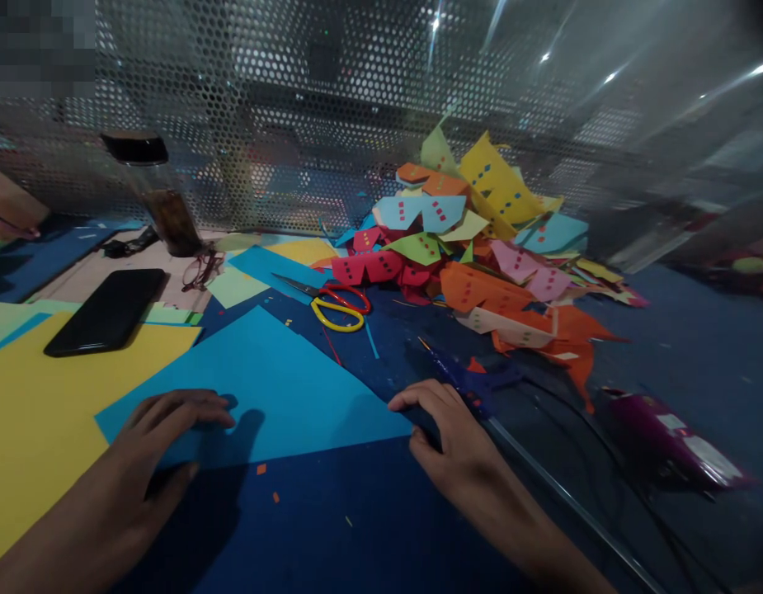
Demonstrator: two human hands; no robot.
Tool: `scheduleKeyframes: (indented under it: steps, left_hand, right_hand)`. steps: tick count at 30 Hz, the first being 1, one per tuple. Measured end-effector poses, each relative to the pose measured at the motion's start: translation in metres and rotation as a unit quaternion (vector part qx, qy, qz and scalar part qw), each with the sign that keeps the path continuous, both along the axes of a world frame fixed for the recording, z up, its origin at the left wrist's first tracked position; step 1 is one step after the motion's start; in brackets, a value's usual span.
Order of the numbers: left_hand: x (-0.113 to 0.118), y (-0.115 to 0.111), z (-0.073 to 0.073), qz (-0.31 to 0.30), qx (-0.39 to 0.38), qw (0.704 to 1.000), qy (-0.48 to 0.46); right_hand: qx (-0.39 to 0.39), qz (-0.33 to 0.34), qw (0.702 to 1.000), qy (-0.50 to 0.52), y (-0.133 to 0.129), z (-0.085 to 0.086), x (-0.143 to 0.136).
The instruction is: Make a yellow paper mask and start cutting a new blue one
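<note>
Perforated metal mesh (pixel 356 124) backs a dark blue worktop (pixel 381 528) strewn with coloured paper. The landmark is a light blue sheet (pixel 275 379) lying flat near the front edge.

Far left of the sheet, another person's hand (pixel 7 213) shows at the frame edge. Left of the sheet lies a yellow sheet (pixel 40 412) with a black phone (pixel 105 312) on it. Behind the phone stands a dark jar (pixel 155 194), with glasses (pixel 201 268) beside it.

The left hand (pixel 164 425) rests flat on the light blue sheet's left corner, fingers spread and apart, gripping nothing. The right hand (pixel 446 437) touches the sheet's right corner, fingers loosely curled and open, pressing rather than pinching.

Behind the sheet lie scissors (pixel 335 305) with yellow and red handles. Right of those, well behind the sheet, rises a pile (pixel 473 239) of folded paper shapes in many colours. Far right of the sheet lies a purple packet (pixel 666 437).

The sheet looks light, thin and floppy, easy to crease or slide on the worktop; it is probably best held at its corners or edges.
</note>
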State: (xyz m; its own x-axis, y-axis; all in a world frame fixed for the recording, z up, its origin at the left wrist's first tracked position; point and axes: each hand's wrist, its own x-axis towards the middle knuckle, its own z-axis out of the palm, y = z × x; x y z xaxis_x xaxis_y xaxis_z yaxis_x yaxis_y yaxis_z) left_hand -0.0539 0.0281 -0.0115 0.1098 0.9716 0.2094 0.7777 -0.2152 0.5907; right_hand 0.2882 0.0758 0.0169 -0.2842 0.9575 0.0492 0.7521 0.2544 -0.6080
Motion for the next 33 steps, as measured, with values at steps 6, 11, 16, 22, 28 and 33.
scheduleKeyframes:
  steps: [6,11,16,22,28,33]
  left_hand:
    - [-0.007,-0.003,0.0,0.01,0.0,1.0,-0.005]
    - [-0.013,-0.006,-0.002,0.012,-0.009,1.0,-0.013]
    - [-0.026,-0.007,-0.007,-0.015,-0.036,0.999,-0.005]
    - [-0.033,-0.007,-0.007,-0.017,-0.043,0.999,-0.01]
    - [-0.042,-0.004,-0.01,-0.052,-0.045,0.997,-0.031]
    - [-0.046,-0.004,-0.011,-0.049,-0.063,0.995,-0.067]
  right_hand:
    - [-0.002,0.001,1.0,0.001,0.0,0.003,-0.001]
    - [0.024,0.007,1.0,0.004,0.002,-0.003,0.001]
    - [0.027,0.012,1.0,0.003,0.004,-0.009,0.005]
    - [0.023,0.017,1.0,0.013,0.003,-0.006,0.005]
    - [0.006,0.016,1.0,0.016,0.003,-0.004,0.005]
    - [-0.005,0.019,1.0,0.018,0.003,-0.004,0.006]
